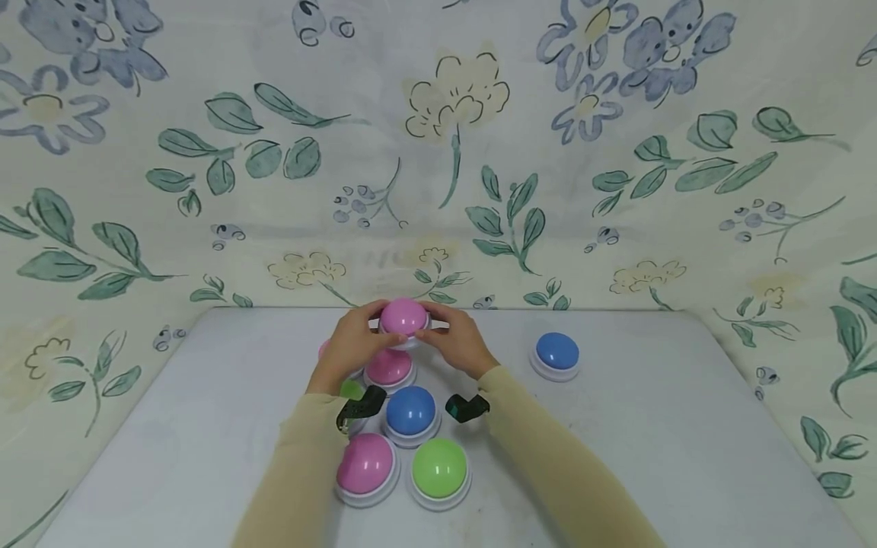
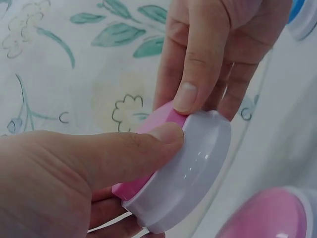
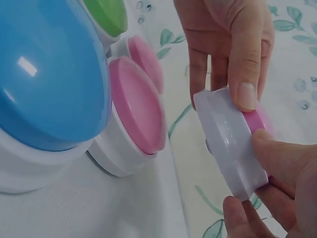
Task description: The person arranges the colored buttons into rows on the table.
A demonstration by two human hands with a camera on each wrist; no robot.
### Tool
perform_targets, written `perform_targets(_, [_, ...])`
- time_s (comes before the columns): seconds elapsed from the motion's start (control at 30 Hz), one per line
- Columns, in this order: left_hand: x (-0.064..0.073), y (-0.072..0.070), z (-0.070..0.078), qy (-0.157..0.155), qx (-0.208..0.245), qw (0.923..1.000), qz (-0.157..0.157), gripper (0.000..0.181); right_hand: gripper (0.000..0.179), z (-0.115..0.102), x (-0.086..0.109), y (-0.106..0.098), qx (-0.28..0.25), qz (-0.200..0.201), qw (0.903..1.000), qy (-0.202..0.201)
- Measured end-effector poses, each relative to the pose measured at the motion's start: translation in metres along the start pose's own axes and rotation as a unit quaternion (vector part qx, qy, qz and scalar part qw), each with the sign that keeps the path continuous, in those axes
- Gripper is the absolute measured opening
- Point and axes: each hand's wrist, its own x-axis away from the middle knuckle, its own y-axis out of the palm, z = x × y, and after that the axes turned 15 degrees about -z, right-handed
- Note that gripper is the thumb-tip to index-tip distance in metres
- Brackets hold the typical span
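Note:
Above the far edge of the table, both hands hold a pink dome push button (image 1: 403,317) with a white base. My left hand (image 1: 356,335) grips its left side, and my right hand (image 1: 455,335) grips its right side. In the left wrist view, the left thumb lies over the seam between the pink dome and the white base (image 2: 190,168). The right thumb presses near the same seam in the right wrist view, with fingers curled under the base (image 3: 230,144). Just below stands another pink button (image 1: 390,367).
A blue button (image 1: 411,411), a green button (image 1: 439,469) and a pink button (image 1: 366,464) stand nearer. The left arm partly hides another green button (image 1: 352,390). A separate blue button (image 1: 557,352) stands right on the white table (image 1: 651,426). Floral cloth (image 1: 438,167) hangs behind.

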Motion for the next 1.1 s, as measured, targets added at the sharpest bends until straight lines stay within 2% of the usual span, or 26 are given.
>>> perform_targets(0.43, [0.003,0.018,0.027,-0.004,0.007,0.9999,0.008,0.07,0.057,0.004,0.024,-0.014,-0.008,0.028,0.9995,-0.015])
perform_targets(0.6, [0.002,0.025,0.035,-0.007,0.003,0.9998,0.016,0.071,0.057,0.003,0.032,-0.021,-0.005,0.032,0.9993,-0.019])
perform_targets(0.83, [0.001,0.035,0.044,-0.018,0.01,0.9996,0.02,0.073,0.056,0.005,0.042,-0.028,0.009,0.035,0.9994,0.0])
perform_targets(1.0, [0.002,0.044,0.05,-0.026,0.025,0.9991,0.02,0.073,0.055,0.006,0.05,-0.032,0.009,0.034,0.9994,-0.006])
perform_targets(1.1, [0.003,0.05,0.051,-0.02,0.025,0.9992,0.025,0.071,0.056,0.008,0.057,-0.033,0.005,0.032,0.9994,-0.009])
